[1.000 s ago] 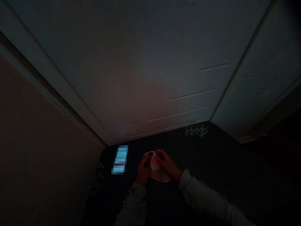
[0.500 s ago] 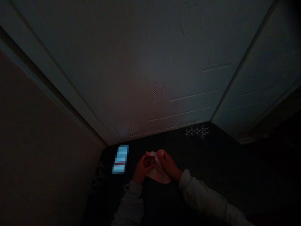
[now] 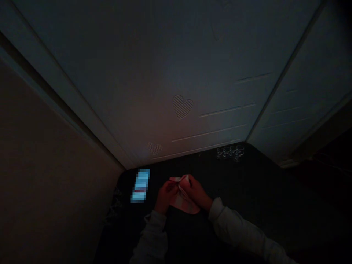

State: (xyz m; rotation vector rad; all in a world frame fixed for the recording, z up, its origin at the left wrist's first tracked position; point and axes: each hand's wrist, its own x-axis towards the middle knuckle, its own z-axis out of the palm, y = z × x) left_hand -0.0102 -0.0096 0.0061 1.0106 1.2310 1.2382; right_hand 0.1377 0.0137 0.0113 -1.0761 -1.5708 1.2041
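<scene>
The scene is very dark. My left hand (image 3: 165, 196) and my right hand (image 3: 196, 192) meet over a small pale pink piece of cloth or paper (image 3: 183, 201) on a dark surface (image 3: 247, 190). Both hands pinch its upper edge, fingers closed on it, and its lower part lies flat below them. I wear light long sleeves. What the pale piece is exactly cannot be made out.
A lit phone screen (image 3: 140, 185) lies left of my hands. Several small clear glass cups (image 3: 230, 152) stand in a row at the far edge of the dark surface. A white cabinet door with heart shapes (image 3: 182, 107) rises behind; a wall (image 3: 41, 183) is at left.
My left hand has shifted slightly left and down, and the pale piece is spread out a little more below my fingers. The phone and cups have not moved.
</scene>
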